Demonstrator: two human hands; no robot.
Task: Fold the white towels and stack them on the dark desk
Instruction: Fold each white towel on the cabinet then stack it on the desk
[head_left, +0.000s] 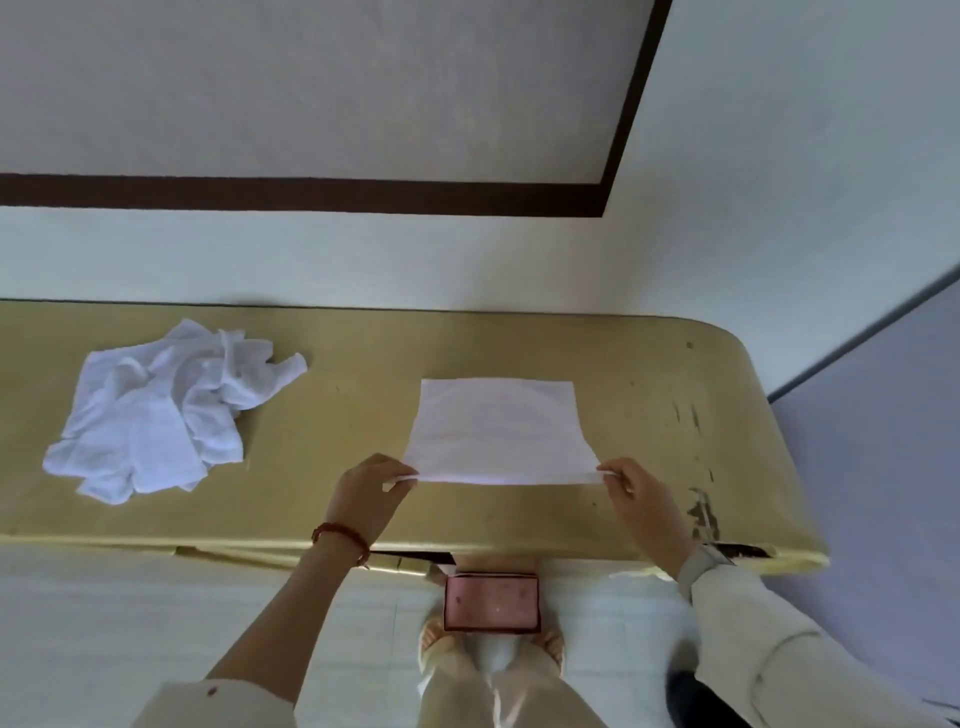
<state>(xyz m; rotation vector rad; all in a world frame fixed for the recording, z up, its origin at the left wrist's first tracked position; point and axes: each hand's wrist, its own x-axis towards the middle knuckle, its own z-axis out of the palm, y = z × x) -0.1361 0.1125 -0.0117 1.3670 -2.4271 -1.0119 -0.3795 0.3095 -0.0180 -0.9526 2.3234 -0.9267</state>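
We pinch the flat towel (497, 431) at its near corners, left hand (370, 493) and right hand (644, 496) apart, keeping the edge taut for folding; the unfolded heap (156, 415) waits at ten o'clock on the desk (363, 364)

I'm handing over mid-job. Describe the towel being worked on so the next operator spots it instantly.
Start from the long tan desk against the wall. Right of its middle, near the front edge, lies a flat white towel, its near corners pinched by the left hand and right hand. Unlike the crumpled towel pile at the desk's left end, it is smooth and rectangular.
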